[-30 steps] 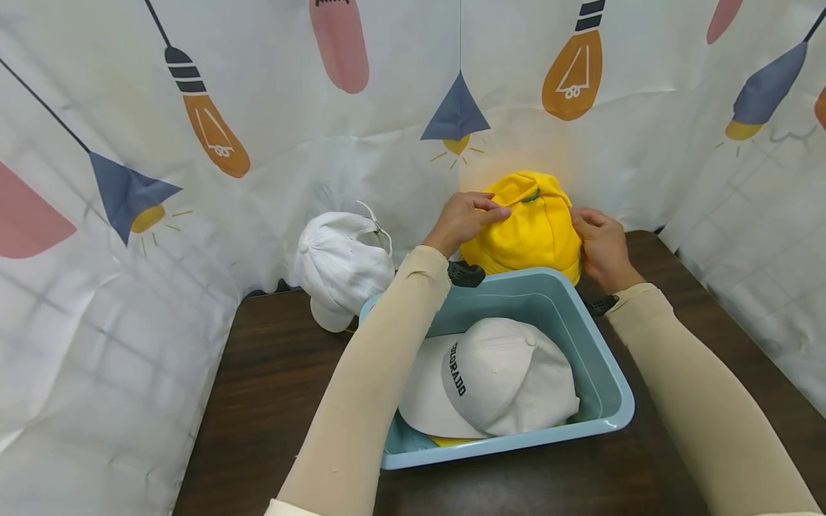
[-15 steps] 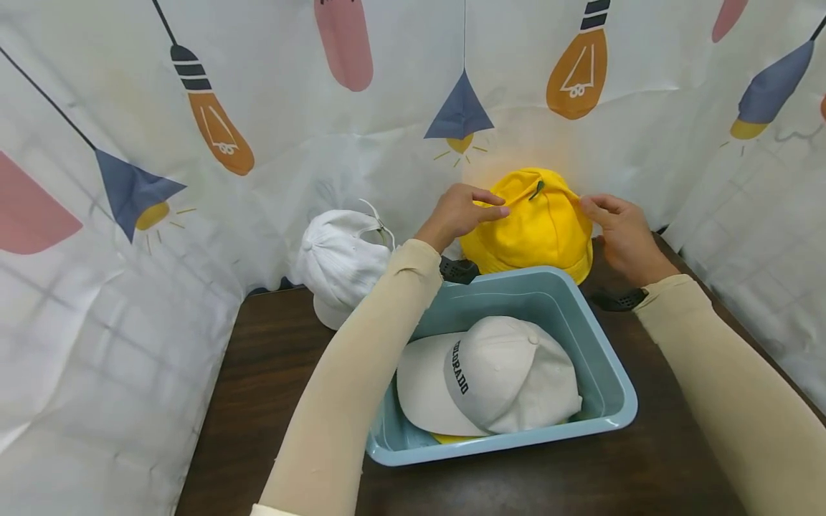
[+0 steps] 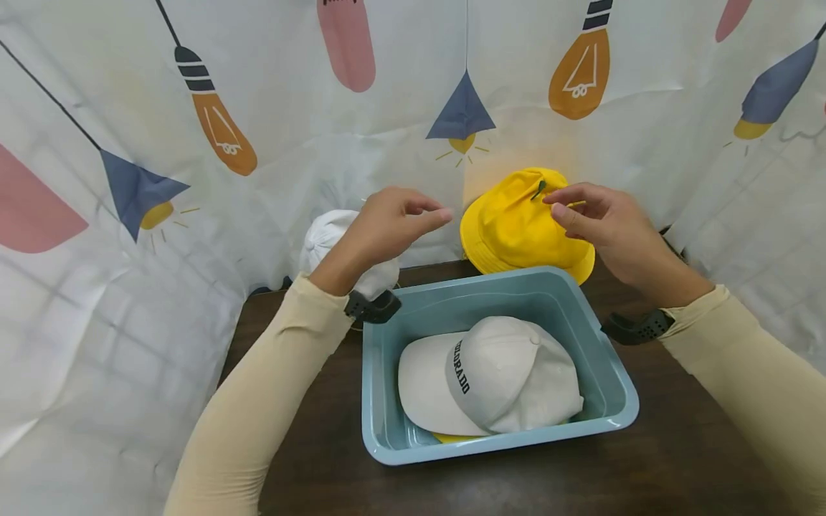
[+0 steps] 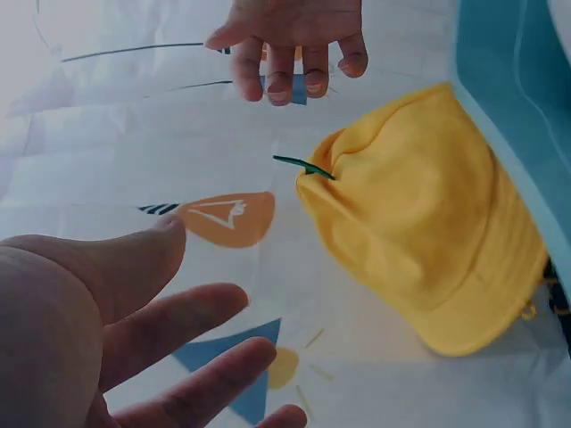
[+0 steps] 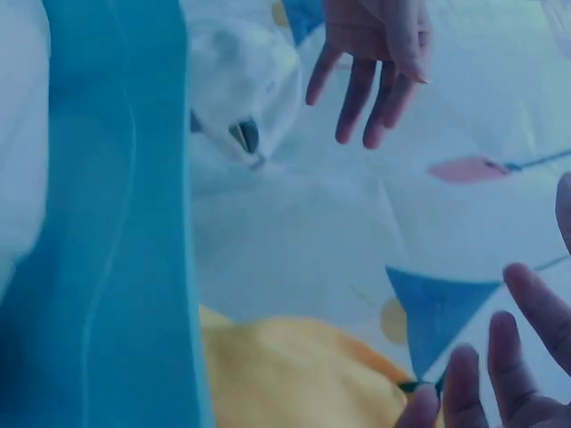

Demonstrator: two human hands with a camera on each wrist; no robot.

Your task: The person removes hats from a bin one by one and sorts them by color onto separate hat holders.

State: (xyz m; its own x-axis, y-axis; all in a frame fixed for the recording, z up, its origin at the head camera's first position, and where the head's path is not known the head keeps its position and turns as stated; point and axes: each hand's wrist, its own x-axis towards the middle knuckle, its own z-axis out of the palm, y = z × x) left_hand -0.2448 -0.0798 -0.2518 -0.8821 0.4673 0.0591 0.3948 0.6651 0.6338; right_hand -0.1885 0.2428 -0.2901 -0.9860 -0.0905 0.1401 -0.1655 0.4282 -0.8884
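A yellow bucket hat (image 3: 516,226) with a small green loop on top stands on the table behind the bin, against the backdrop; it also shows as the yellow hat (image 4: 419,218) in the left wrist view and the yellow hat (image 5: 294,370) in the right wrist view. My left hand (image 3: 396,222) hovers to its left with relaxed fingers and holds nothing. My right hand (image 3: 590,215) hovers just in front of the hat's top right, fingers loosely bent, empty. A cream cap (image 3: 497,376) with dark lettering lies in the light blue bin (image 3: 381,423), over something yellow.
A white cap (image 3: 325,240) sits on the dark wooden table (image 3: 310,473) behind my left wrist. A white backdrop (image 3: 193,143) printed with bulbs and lamps walls in the back and both sides.
Both hands have let go of the yellow hat and drawn back toward me. The left hand moved leftward, in front of the white cap. The hat stays standing behind the bin.
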